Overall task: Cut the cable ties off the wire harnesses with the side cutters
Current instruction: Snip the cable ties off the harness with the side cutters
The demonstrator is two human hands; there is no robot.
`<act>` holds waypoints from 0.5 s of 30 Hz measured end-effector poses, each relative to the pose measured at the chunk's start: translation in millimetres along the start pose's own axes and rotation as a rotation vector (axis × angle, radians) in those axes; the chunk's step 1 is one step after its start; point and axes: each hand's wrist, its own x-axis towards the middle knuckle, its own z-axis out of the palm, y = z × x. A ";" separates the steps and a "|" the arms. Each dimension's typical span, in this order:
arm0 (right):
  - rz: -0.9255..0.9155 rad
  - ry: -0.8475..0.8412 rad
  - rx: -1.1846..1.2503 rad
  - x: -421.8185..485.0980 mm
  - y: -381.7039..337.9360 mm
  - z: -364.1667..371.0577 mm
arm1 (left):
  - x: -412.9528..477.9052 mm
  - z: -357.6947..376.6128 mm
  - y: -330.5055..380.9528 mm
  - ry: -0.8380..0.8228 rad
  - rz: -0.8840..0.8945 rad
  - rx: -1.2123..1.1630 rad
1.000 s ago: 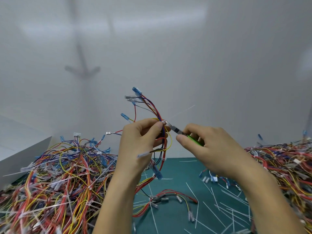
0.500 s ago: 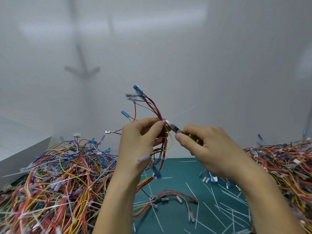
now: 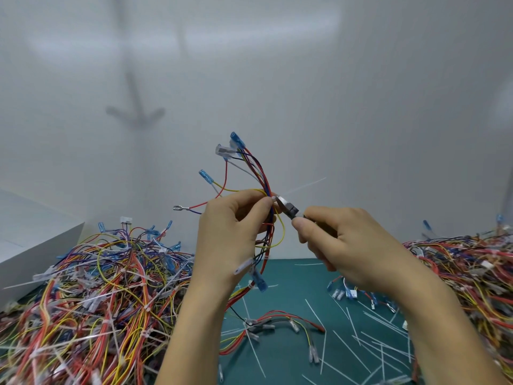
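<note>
Above a tangled heap of multicoloured wire harnesses [image 3: 97, 295], the left hand [image 3: 233, 237] grips a raised red-blue-yellow harness [image 3: 262, 175]. The right hand [image 3: 349, 245] clenches steel side cutters [image 3: 288, 208], handles hidden; tips reach its thin white cable tie [image 3: 305, 185].

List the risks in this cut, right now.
1. The tip of the side cutters sits right against the fingertips of the left hand, which pinches the harness; a slip could nip skin.
2. Wires run tight beside the cable tie, so the blades might cut insulation.
3. The tie's long tail could fly off when severed.
</note>
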 end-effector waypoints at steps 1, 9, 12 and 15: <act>0.002 0.000 0.001 -0.2 -0.1 -0.3 | 0.1 0.0 -0.7 0.003 0.011 0.022; 0.019 -0.011 0.009 -1.3 -1.5 -2.4 | 0.8 0.6 -1.7 0.025 0.121 0.176; 0.029 -0.017 0.027 -1.8 -1.7 -3.4 | -0.4 1.8 -1.0 0.045 0.172 0.211; 0.037 -0.023 0.044 -2.2 -1.2 -4.4 | -1.7 3.1 0.3 0.064 0.226 0.252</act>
